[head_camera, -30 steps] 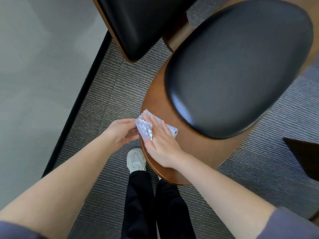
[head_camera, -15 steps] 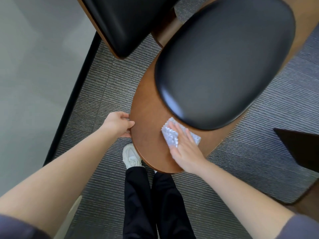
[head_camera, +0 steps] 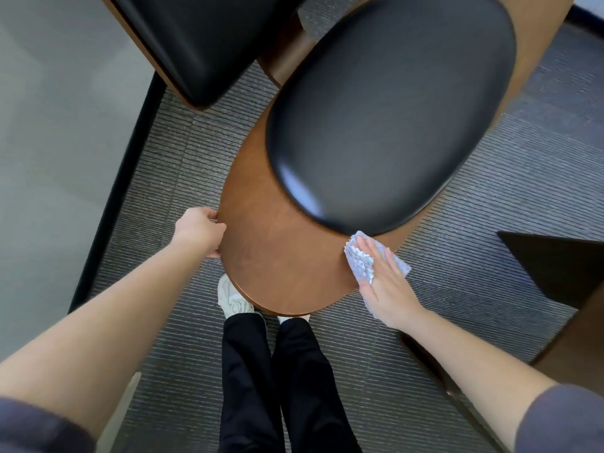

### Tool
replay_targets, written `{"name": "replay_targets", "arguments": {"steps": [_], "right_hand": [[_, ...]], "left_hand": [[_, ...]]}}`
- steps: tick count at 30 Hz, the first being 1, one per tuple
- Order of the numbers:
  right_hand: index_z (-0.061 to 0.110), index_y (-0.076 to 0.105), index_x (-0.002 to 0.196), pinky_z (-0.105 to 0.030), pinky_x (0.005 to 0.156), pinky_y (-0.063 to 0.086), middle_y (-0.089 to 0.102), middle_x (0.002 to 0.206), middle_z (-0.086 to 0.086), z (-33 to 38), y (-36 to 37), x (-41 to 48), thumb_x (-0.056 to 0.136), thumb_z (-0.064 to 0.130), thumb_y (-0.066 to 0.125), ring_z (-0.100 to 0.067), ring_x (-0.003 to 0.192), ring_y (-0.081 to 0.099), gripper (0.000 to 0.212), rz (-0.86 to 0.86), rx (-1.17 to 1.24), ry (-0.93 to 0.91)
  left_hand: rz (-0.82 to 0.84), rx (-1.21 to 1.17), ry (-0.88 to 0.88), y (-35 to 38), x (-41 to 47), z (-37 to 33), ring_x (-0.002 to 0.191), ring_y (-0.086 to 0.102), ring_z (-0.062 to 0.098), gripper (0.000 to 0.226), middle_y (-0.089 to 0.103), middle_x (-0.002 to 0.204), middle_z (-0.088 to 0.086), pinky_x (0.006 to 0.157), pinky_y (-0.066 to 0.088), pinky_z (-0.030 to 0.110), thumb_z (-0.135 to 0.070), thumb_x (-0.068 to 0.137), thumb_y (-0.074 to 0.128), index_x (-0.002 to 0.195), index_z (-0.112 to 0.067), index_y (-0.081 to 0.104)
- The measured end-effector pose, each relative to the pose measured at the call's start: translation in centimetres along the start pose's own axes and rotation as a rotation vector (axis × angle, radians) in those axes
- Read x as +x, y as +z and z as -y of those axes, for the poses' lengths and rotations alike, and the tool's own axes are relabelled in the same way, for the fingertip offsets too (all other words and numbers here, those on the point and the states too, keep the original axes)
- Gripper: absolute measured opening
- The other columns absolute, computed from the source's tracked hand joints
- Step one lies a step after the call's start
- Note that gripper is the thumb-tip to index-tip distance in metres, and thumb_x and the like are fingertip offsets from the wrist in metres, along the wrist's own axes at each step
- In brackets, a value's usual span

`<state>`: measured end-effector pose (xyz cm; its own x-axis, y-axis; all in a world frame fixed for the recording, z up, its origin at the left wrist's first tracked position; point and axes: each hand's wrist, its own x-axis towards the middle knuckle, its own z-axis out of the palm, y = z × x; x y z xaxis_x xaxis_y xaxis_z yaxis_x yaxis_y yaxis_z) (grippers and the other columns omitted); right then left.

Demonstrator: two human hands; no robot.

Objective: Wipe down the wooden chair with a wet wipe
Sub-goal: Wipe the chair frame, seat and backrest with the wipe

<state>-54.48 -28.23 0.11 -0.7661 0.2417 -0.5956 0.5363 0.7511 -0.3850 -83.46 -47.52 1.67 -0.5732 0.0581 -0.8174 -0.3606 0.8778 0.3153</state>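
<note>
**Wood of the chair (head_camera: 277, 256) under a flat wipe (head_camera: 361, 259)**

The right hand (head_camera: 389, 289) lies with its fingers straight and close together, pressing the wipe flat against the brown wood at the right near edge of the seat. The wipe sits just below the near rim of the black cushion (head_camera: 392, 109), touching it. The wipe's crinkled left side shows beside the fingers, and its right corner sticks out past the wood over the carpet (head_camera: 163, 191).

The left hand (head_camera: 199, 232) is curled round the left rim of the seat and grips it.

The chair stands on grey ribbed carpet. Under its near edge a white shoe (head_camera: 233, 300) shows, with black trousers (head_camera: 248, 371) nearer still. A second chair (head_camera: 196, 44) with a black pad stands at the far left. A dark angular shape (head_camera: 562, 263) lies to the right; what it is cannot be told.
</note>
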Motion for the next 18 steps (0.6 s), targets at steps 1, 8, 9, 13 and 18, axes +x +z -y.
{"name": "replay_targets", "arguments": {"steps": [1, 8, 9, 13, 18], "right_hand": [[0.025, -0.01, 0.152, -0.033, 0.122, -0.008, -0.013, 0.161, 0.012, -0.3, -0.1, -0.2, 0.095, 0.036, 0.006, -0.001, 0.146, -0.017, 0.061, -0.02, 0.0, 0.028], [0.016, 0.026, 0.143, -0.045, 0.118, 0.022, 0.029, 0.15, 0.0, -3.5, -1.5, -0.1, 0.095, 0.013, 0.033, -0.022, 0.14, 0.028, 0.048, -0.205, 0.156, 0.349], [0.012, 0.026, 0.144, -0.048, 0.119, 0.019, 0.026, 0.154, -0.004, -4.5, -1.6, 0.3, 0.096, 0.015, 0.032, -0.026, 0.143, 0.024, 0.049, -0.168, 0.141, 0.467], [-0.002, 0.03, 0.145, -0.05, 0.112, 0.026, 0.018, 0.157, -0.028, -7.9, -2.0, 1.7, 0.101, 0.012, 0.032, -0.04, 0.144, 0.021, 0.046, -0.126, 0.219, 0.774], [-0.018, 0.049, 0.12, -0.039, 0.087, 0.035, 0.053, 0.123, -0.037, -7.7, -5.4, 4.2, 0.103, 0.008, 0.027, -0.044, 0.113, 0.051, 0.038, -0.472, 0.569, 0.964]], "left_hand": [[-0.016, 0.029, 0.018, 0.1, -0.2, -0.1, 0.07, 0.065, 0.028, 0.038, 0.066, 0.113, 0.016, 0.068, 0.057, 0.035, -0.006, 0.095, 0.053, 0.132, -0.011, 0.056], [-0.069, 0.148, 0.094, 0.6, -0.5, 0.4, 0.074, 0.066, 0.031, 0.03, 0.068, 0.102, 0.017, 0.074, 0.058, 0.036, -0.008, 0.095, 0.048, 0.119, -0.011, 0.067], [-0.069, 0.161, 0.098, 0.5, -0.4, 0.4, 0.075, 0.067, 0.032, 0.029, 0.069, 0.099, 0.017, 0.078, 0.058, 0.039, -0.008, 0.094, 0.048, 0.115, -0.01, 0.068], [-0.069, 0.206, 0.103, 0.5, 0.2, 0.5, 0.084, 0.068, 0.035, 0.025, 0.069, 0.1, 0.018, 0.084, 0.057, 0.044, -0.007, 0.092, 0.05, 0.107, -0.007, 0.069], [-0.079, 0.221, 0.105, 0.7, 0.6, 0.4, 0.089, 0.066, 0.036, 0.025, 0.068, 0.102, 0.019, 0.086, 0.056, 0.046, -0.006, 0.092, 0.05, 0.11, -0.004, 0.068]]}}
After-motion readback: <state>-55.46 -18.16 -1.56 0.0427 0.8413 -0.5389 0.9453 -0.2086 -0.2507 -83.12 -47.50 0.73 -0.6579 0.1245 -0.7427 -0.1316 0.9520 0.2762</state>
